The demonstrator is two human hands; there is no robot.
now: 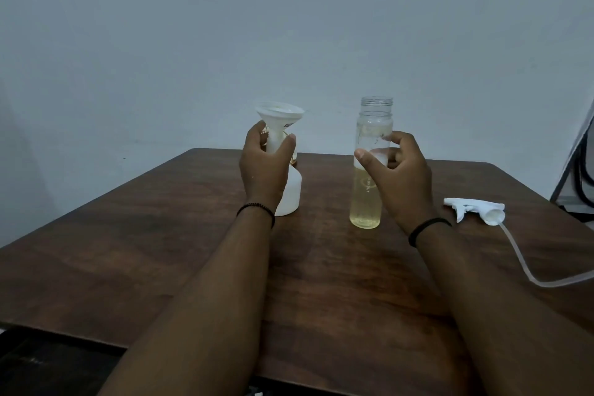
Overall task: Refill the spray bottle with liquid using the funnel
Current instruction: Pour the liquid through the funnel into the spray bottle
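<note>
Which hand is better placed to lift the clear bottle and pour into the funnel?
The right hand: its fingers already curl beside the clear bottle of yellowish liquid. The left hand is occupied, holding the funnel on the white spray bottle.

Just left of the frame's centre you have the white spray bottle [291,194] standing upright, its top half hidden, with the white funnel [279,119] seated in its neck, wide mouth up. Right of centre your clear bottle [369,170] stands uncapped and upright, pale yellow liquid [364,202] filling its lower part. At the right edge your white trigger sprayer head [472,209] lies on its side, its clear dip tube [527,270] curling toward the frame's right edge.
</note>
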